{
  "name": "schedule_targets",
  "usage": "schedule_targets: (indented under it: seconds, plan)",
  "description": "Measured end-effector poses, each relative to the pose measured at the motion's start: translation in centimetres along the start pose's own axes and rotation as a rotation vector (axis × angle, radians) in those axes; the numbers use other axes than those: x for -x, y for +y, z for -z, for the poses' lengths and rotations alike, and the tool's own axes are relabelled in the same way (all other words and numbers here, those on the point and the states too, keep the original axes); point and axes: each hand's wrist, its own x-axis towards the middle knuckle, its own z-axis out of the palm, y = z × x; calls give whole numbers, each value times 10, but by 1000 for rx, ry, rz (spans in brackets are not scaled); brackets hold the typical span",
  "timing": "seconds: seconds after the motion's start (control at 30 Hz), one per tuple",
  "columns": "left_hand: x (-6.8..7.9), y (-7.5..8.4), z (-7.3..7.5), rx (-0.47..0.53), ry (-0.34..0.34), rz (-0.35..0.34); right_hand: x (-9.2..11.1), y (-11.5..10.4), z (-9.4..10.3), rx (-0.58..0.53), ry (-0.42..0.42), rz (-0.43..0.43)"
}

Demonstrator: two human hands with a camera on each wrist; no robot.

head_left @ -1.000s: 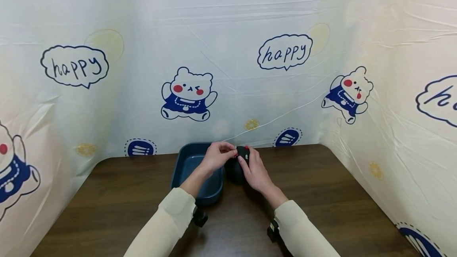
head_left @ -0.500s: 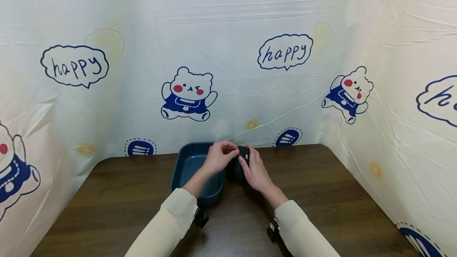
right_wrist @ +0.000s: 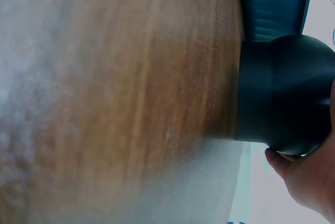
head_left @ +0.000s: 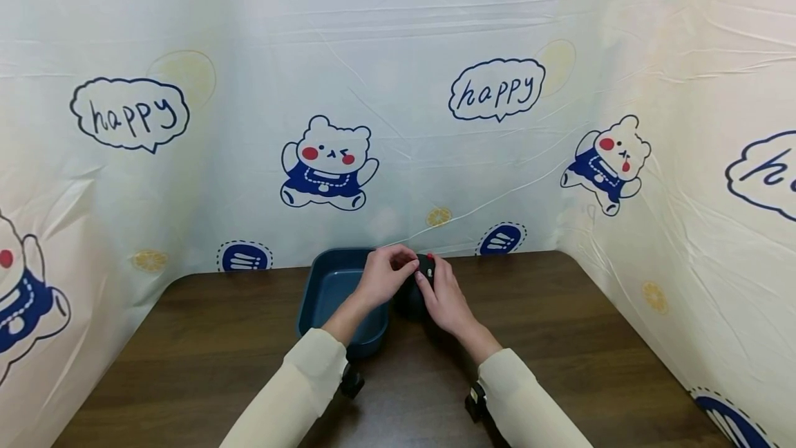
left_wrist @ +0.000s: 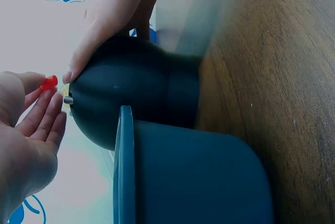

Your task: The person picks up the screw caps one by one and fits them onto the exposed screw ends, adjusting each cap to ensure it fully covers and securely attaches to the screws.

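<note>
My left hand (head_left: pixel 381 281) pinches a small red cap (left_wrist: pixel 49 82) between thumb and fingers. The cap is off to the side of a bare threaded metal post (left_wrist: pixel 68 100), which sticks out of the top of a black rounded device (left_wrist: pixel 131 90). My right hand (head_left: pixel 449 303) grips that device, its fingers and thumb round the upper part. The device stands upright on a narrower base on the table, as the right wrist view also shows. A second red bit (head_left: pixel 430 256) shows at its top, beside the right fingertips. In the head view the left fingers hide the first cap.
A dark blue rectangular tray (head_left: pixel 332 294) stands directly left of the device, under my left forearm. The brown wooden table (head_left: pixel 547 337) ends at the back against a printed curtain (head_left: pixel 410 178). Black wrist cameras hang below both sleeves.
My left hand has shifted slightly right and closer to the right hand, its fingertips now over the device's top left side. The right hand and the device have stayed in place.
</note>
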Motion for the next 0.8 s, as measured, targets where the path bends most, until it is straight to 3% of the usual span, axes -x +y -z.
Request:
schedule_targets:
  seconds: [0.8]
  plan:
    - [-2,4,-10,28,-8,-38,-1,1,0,4,3,16]
